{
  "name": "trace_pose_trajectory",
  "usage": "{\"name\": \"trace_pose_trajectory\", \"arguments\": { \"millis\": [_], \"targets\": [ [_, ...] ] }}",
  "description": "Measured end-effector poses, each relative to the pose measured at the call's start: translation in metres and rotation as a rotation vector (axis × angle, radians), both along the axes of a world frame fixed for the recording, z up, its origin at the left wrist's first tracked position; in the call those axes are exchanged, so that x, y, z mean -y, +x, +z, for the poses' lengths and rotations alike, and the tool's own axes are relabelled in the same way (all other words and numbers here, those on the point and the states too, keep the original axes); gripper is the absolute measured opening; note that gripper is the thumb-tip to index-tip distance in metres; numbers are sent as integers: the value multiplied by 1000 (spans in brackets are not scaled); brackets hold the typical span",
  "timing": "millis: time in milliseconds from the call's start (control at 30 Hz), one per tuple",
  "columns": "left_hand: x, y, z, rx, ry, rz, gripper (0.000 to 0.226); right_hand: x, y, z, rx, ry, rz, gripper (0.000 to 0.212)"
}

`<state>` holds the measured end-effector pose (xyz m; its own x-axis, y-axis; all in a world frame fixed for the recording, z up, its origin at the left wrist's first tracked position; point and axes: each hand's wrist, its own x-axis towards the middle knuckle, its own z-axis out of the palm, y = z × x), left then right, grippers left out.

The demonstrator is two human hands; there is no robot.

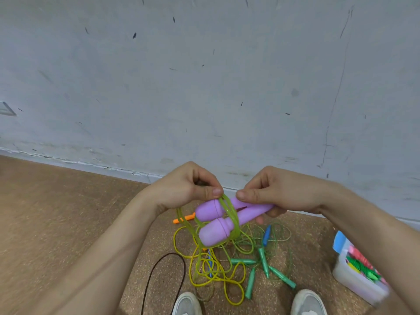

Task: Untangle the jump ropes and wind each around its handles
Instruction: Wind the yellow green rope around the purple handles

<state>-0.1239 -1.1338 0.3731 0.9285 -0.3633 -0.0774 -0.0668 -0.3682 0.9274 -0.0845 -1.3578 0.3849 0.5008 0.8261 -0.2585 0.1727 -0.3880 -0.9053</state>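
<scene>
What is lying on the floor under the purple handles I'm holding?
A tangle of yellow and green ropes with green handles, a blue handle and an orange handle. The purple handles cover its middle.

Brown floor [68, 212] — tangled ropes [243, 261], plastic box [354, 283]

I see two purple handles [218, 220] side by side, raised above the floor [68, 223], thick ends toward me and leftward. A translucent yellow-green cord [229, 210] is looped several times across both, its slack hanging down. Below, on the floor near its wall edge, the other ropes lie tangled: four green handles [263, 262], a blue handle [266, 235], an orange handle [183, 219] and a thin yellow cord [227, 283] in loose loops.
</scene>
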Motion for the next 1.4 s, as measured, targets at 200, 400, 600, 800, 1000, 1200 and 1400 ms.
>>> {"name": "trace_pose_trajectory", "arguments": {
  "millis": [200, 400, 600, 800, 1000, 1200, 1400],
  "targets": [
    [-8, -4, 1, -61, -109, -4, 8, -5, -12, 7, 103, 32, -46, 44],
    [-9, 0, -16, -200, -286, -18, 61, -2, -11, 10, 153, 27, -112, 67],
    [13, -3, -18, -270, -556, 154, 21, -1, -8, 21, 81, 169, -254, 51],
    [53, -3, -16, -5, -623, 521, 15, -22, -3, 12, 36, 345, -632, 52],
    [65, -2, -29, 151, -231, 660, 24, -38, 10, 4, 85, 417, -878, 52],
    [55, -10, -24, 653, 943, 493, 32, -37, 21, -5, 486, 248, -951, 43],
    [50, -14, -11, 812, 1218, 402, 48, -31, 24, -3, 738, -74, -855, 34]
  ]
}}
